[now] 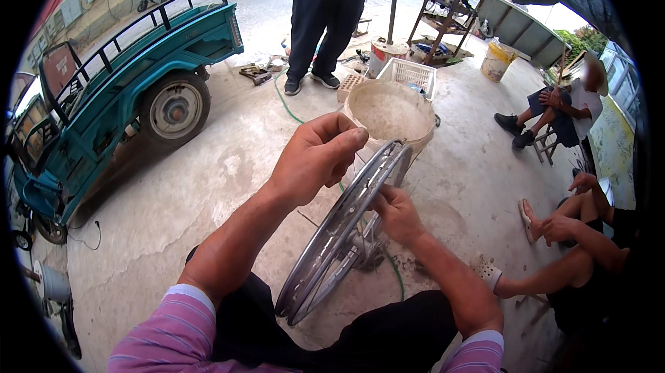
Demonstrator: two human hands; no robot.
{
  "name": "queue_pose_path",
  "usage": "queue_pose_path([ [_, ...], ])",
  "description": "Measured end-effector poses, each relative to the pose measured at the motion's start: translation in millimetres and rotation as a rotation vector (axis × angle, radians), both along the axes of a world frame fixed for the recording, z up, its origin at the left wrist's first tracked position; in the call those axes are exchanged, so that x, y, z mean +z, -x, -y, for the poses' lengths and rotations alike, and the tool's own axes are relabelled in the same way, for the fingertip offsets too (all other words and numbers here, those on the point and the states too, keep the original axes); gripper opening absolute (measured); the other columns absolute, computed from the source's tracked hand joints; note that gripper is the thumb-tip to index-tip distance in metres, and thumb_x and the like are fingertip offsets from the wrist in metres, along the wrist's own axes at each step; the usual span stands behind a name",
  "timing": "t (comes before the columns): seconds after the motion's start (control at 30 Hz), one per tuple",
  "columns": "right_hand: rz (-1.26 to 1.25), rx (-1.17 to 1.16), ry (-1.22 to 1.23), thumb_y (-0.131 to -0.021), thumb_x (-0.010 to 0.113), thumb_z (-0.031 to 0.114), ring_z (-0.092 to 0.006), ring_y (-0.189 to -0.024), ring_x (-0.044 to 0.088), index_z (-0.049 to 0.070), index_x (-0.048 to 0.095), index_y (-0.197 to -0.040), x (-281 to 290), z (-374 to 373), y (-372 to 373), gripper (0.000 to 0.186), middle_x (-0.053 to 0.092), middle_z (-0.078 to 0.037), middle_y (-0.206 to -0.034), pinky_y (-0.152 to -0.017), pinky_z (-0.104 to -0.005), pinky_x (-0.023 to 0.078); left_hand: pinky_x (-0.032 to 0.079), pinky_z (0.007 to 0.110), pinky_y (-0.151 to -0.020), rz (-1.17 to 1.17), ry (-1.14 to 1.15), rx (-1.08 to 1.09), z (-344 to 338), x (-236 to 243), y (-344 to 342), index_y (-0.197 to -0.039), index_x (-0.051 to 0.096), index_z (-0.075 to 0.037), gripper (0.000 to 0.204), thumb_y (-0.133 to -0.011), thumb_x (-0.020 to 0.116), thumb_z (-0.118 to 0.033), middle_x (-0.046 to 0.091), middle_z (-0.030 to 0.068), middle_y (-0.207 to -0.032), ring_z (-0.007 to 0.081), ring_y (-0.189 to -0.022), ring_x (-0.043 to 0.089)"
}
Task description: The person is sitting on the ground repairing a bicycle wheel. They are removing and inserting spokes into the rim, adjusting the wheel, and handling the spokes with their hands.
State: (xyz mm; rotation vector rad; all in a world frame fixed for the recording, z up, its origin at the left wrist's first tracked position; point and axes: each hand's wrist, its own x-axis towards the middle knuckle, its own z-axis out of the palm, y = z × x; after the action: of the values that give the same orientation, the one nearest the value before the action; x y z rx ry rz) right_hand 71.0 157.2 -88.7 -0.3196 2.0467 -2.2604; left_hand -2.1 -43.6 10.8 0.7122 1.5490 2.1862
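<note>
A bare silver wheel rim (325, 262) stands tilted between my knees, with thin spokes and a hub (361, 243) in its middle. My left hand (320, 155) is raised just over the rim's top left side. Its thumb and forefinger are pinched together; anything between them is too small to make out. On the other side, my right hand (400, 217) has its fingers curled against the inner side of the rim, among the spokes. Its fingertips are partly hidden behind the metal.
A round, dirty white tub (391, 115) stands just beyond the wheel, near a white plastic crate (409, 74). A green hose (285, 99) crosses the concrete. One person (325, 20) stands ahead; others sit at right. A teal cargo tricycle (125, 89) is at left.
</note>
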Motion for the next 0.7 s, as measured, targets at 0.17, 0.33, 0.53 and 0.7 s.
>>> queue_pose_path([
  [0.17, -0.021, 0.01, -0.027, -0.104, 0.054, 0.024, -0.0121, -0.094, 0.064, -0.004, 0.064, -0.115, 1.0, -2.1, -0.5, 0.032, 0.068, -0.006, -0.104, -0.089, -0.0283, 0.052, 0.029, 0.021, -0.042, 0.491, -0.149, 0.104, -9.8, -8.1, 18.2, -0.096, 0.059, -0.004, 0.021, -0.099, 0.057, -0.025, 0.06, 0.0047, -0.072, 0.0068, -0.046, 0.04],
  [0.33, -0.015, 0.048, -0.03, -0.104, 0.054, 0.025, -0.0113, -0.095, 0.062, -0.004, 0.064, -0.115, 4.7, 2.7, -3.2, 0.032, 0.068, -0.004, -0.102, -0.089, -0.027, 0.051, 0.028, 0.021, -0.041, 0.287, -0.034, -0.108, -6.7, -29.6, 31.9, -0.105, 0.067, -0.001, 0.022, -0.091, 0.069, -0.018, 0.052, -0.0017, -0.071, 0.0037, -0.048, 0.038],
  [0.53, -0.022, 0.028, -0.161, -0.103, 0.056, 0.024, -0.0067, -0.086, 0.055, -0.001, 0.066, -0.112, 7.4, 3.7, -7.1, 0.029, 0.065, 0.001, -0.095, -0.077, -0.0225, 0.047, 0.026, 0.02, -0.042, 0.013, 0.285, -0.043, -27.5, -28.8, 38.4, -0.118, 0.067, 0.0, 0.034, -0.089, 0.07, -0.018, 0.05, -0.0052, -0.065, 0.0021, -0.049, 0.037],
  [0.7, -0.044, 0.027, -0.168, -0.103, 0.057, 0.024, -0.005, -0.08, 0.05, 0.0, 0.067, -0.112, 8.4, 13.8, -13.9, 0.027, 0.061, 0.004, -0.089, -0.072, -0.0219, 0.044, 0.049, 0.023, -0.062, -0.195, 0.331, -0.201, -44.3, -33.3, 51.3, -0.11, 0.071, 0.002, 0.027, -0.09, 0.068, -0.016, 0.069, 0.0031, -0.081, 0.007, -0.067, 0.059],
])
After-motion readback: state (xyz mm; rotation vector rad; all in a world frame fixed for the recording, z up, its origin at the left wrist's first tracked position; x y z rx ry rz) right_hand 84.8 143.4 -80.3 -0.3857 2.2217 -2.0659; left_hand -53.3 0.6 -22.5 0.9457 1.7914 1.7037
